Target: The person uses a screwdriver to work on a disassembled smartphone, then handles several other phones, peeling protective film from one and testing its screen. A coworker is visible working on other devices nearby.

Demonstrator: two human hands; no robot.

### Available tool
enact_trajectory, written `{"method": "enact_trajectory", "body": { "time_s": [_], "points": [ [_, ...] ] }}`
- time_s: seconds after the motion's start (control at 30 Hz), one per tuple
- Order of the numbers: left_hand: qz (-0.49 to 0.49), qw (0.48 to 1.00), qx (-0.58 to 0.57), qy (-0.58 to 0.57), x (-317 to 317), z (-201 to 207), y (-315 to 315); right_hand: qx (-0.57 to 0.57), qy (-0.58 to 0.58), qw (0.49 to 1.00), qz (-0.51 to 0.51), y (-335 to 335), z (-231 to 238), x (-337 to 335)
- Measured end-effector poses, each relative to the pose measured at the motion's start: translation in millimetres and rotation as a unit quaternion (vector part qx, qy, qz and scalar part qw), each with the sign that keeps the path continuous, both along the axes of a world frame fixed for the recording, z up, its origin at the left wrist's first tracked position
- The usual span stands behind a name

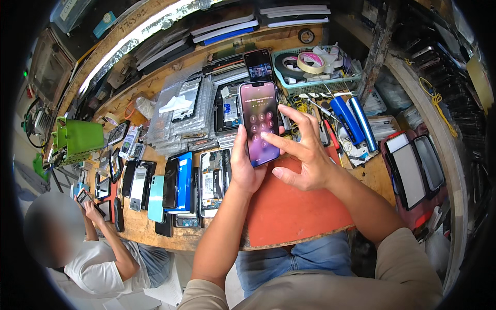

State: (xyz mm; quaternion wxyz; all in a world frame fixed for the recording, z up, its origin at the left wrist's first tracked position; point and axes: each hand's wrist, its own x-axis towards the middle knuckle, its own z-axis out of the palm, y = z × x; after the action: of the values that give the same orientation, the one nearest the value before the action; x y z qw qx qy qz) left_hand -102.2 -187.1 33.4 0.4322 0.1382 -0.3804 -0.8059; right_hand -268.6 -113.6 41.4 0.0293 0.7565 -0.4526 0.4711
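Observation:
A smartphone (258,124) with a lit purple screen is held upright in my left hand (247,164), whose thumb and fingers close round its lower sides. A round-key number pad shows on the screen. My right hand (305,155) is spread, and its index fingertip lies on the lower part of the screen, at the keypad. The thumb and other fingers of that hand stand apart from the phone. Below both hands lies an orange-red work mat (294,206). Behind the held phone, another phone (258,64) with a picture on its screen leans upright.
Opened and whole phones, including a teal phone (156,194) and a blue box (183,181), crowd the left bench. A turquoise basket (315,85) holds tape rolls. Blue cylinders (347,119) and tools lie right. A seated co-worker (98,258) holds a phone at far left.

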Motion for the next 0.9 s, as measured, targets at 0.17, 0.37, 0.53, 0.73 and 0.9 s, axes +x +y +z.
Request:
{"method": "enact_trajectory", "body": {
  "time_s": [0.17,0.37,0.53,0.73,0.9],
  "points": [
    [0.02,0.999,-0.006,-0.034,0,-11,-1,-0.029,-0.014,0.999,-0.02,0,0,-2],
    [0.043,0.995,-0.042,-0.074,1,-10,-8,-0.051,-0.096,0.989,-0.097,-5,-5,-12],
    [0.367,0.777,-0.38,-0.342,0,-9,-6,-0.04,-0.194,0.972,-0.126,-15,-18,-18],
    [0.453,0.687,-0.457,-0.338,3,-7,-9,0.021,-0.294,0.941,-0.166,-28,-31,-21],
    [0.459,0.639,-0.522,-0.33,8,-2,-15,0.051,-0.314,0.932,-0.174,-32,-37,-23]
  ]
}}
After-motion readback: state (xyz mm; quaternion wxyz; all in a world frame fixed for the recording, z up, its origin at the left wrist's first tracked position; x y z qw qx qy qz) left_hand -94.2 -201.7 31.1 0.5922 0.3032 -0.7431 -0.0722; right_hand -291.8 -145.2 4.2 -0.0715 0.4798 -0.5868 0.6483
